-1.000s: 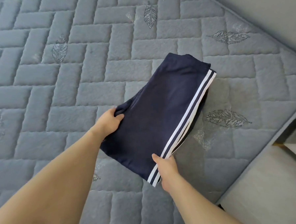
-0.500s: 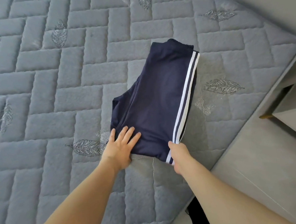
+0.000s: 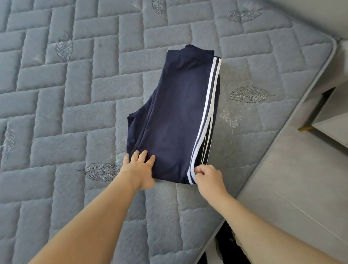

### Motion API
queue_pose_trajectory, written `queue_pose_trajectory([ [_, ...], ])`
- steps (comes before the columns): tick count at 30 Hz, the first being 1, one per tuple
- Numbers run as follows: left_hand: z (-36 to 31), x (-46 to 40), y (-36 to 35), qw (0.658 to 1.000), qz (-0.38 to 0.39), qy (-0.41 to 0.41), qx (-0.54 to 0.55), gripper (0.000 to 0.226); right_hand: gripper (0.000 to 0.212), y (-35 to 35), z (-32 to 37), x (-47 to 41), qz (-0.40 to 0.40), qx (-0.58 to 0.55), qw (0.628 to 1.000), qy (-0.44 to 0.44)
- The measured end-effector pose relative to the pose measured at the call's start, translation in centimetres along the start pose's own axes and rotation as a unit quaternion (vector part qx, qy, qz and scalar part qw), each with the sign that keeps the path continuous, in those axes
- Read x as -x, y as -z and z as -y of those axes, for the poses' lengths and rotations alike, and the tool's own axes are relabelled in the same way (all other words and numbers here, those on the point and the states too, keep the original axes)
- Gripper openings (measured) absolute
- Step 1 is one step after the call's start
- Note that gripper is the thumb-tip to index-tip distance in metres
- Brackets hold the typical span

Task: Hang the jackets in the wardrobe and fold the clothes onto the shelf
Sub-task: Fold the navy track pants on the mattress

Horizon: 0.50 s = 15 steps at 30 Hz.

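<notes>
Folded navy trousers with white side stripes lie flat on the grey quilted mattress, waistband at the far end. My left hand presses flat on the near left corner of the fabric, fingers straight. At the near right corner my right hand pinches the striped edge with curled fingers.
The mattress edge runs diagonally at the right, with a grey floor beyond it. A pale bedside cabinet with a gold trim stands at the far right. A grey headboard or wall rises behind the mattress corner. Dark footwear shows by the bed.
The trousers went from held up in both hands to lying flat on the mattress. My left hand let go of the side and now presses on the near corner.
</notes>
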<state>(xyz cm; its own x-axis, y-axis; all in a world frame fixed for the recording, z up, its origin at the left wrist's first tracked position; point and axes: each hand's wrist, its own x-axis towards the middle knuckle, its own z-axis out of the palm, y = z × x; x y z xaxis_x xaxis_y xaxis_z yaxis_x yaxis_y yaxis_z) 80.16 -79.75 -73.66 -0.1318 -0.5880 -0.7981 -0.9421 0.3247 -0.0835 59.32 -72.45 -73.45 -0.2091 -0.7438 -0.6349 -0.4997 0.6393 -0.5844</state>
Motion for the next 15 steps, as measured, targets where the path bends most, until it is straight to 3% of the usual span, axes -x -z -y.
queue_pose_trajectory([
  [1,-0.6,-0.1,0.1,0.999,-0.021,-0.003,0.031,0.075,0.034,-0.2,-0.4,0.0,0.018,0.033,0.998,0.059],
  [3,-1.6,-0.6,0.9,0.974,-0.053,0.005,0.218,0.045,0.035,-0.6,-1.2,0.1,0.064,0.061,0.985,0.148],
  [5,-2.9,-1.2,1.9,0.897,-0.057,0.016,0.439,0.022,0.043,-0.9,-2.0,0.1,0.088,0.083,0.975,0.188],
  [7,-4.3,-2.2,3.5,0.859,-0.092,0.008,0.504,0.015,0.041,-1.4,-3.1,0.1,0.058,0.109,0.967,0.221],
  [9,-6.2,-3.1,5.0,0.871,-0.101,-0.018,0.480,0.029,0.030,-1.7,-3.9,-0.2,0.024,0.107,0.973,0.203],
  [11,-8.2,-3.8,6.1,0.899,-0.082,-0.037,0.428,0.037,0.017,-1.8,-4.3,-0.2,-0.002,0.055,0.990,0.131],
  [13,-9.9,-4.4,6.7,0.935,-0.057,-0.055,0.345,0.031,0.021,-1.5,-4.4,0.2,-0.022,-0.098,0.994,0.034],
  [15,-10.9,-5.0,7.1,0.955,-0.045,-0.059,0.286,0.030,0.035,-1.3,-4.3,0.5,-0.011,-0.240,0.970,-0.034],
])
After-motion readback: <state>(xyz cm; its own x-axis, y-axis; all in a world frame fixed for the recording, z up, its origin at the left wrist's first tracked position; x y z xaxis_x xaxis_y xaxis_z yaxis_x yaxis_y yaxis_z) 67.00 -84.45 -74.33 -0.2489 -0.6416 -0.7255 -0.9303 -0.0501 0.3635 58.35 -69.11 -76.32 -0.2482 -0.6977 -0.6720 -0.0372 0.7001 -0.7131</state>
